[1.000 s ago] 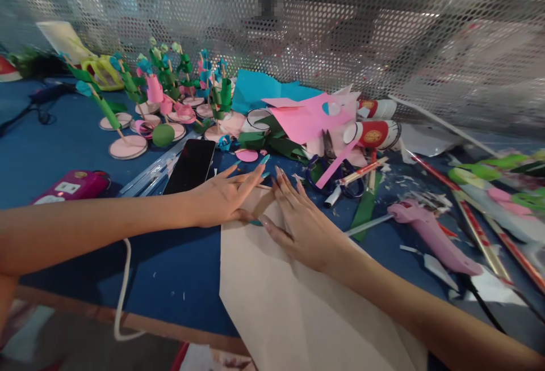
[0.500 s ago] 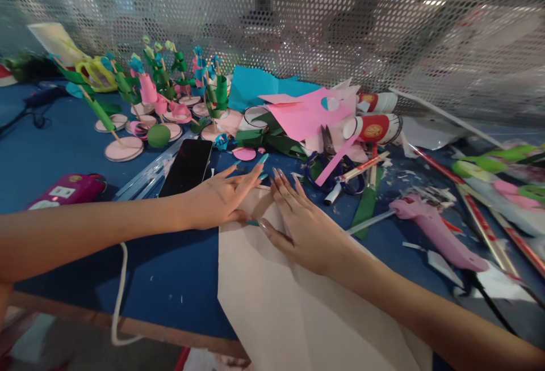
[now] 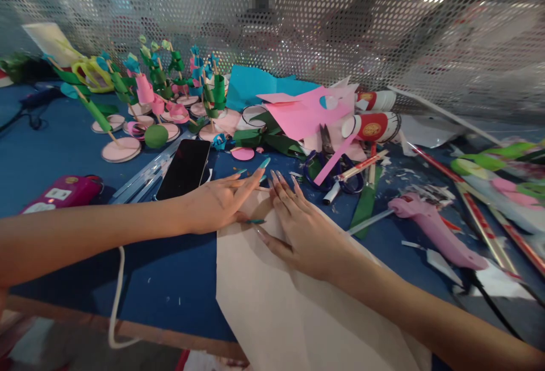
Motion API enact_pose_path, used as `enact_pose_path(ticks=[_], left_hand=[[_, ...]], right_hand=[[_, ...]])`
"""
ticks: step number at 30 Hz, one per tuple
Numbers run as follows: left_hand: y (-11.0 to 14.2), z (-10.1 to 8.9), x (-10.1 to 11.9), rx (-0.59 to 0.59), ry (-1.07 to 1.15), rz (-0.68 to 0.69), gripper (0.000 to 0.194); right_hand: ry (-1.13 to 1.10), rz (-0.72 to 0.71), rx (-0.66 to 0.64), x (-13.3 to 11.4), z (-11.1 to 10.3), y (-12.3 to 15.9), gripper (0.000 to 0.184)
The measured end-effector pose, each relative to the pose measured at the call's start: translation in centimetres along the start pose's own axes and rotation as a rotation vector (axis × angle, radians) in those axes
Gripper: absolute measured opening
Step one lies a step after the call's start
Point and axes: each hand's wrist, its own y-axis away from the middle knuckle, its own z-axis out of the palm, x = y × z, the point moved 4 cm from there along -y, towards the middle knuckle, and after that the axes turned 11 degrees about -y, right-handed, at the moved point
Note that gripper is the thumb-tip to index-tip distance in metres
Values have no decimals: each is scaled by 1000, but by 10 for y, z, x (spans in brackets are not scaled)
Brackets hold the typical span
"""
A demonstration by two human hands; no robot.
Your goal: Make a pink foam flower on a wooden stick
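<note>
Blue table (image 3: pixel 170 280), pale sheet (image 3: pixel 289 308), phone (image 3: pixel 185 167) beside left hand (image 3: pixel 217 203), scissors (image 3: pixel 326 139)

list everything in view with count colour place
sheet: one, beige, centre front
table: one, blue, under clutter
phone: one, black, left of centre
power strip: one, magenta, left
paper flowers: several, green-blue-pink, back left
clear sticks: several, transparent, beside phone
loose paper: several, blue and pink, back centre
paper cups: at least two, red-white, back right
scissors: one pair, blue-handled, right of centre
glue gun: one, lilac, right
scraps: many, mixed colours, right
perforated panel: one, silver, behind table
left grip: one, teal-nailed, at sheet's edge
right grip: one, pale-nailed, flat on sheet
</note>
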Motion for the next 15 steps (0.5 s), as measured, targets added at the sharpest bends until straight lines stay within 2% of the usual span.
enact_pose_path(ticks=[10, 15], left_hand=[[3, -2, 4, 45, -69, -5, 82], [4, -2, 5, 121, -26, -14, 82]], right_hand=[[39, -8, -1, -5, 0, 4, 77], [31, -20, 35, -7, 1, 5, 75]])
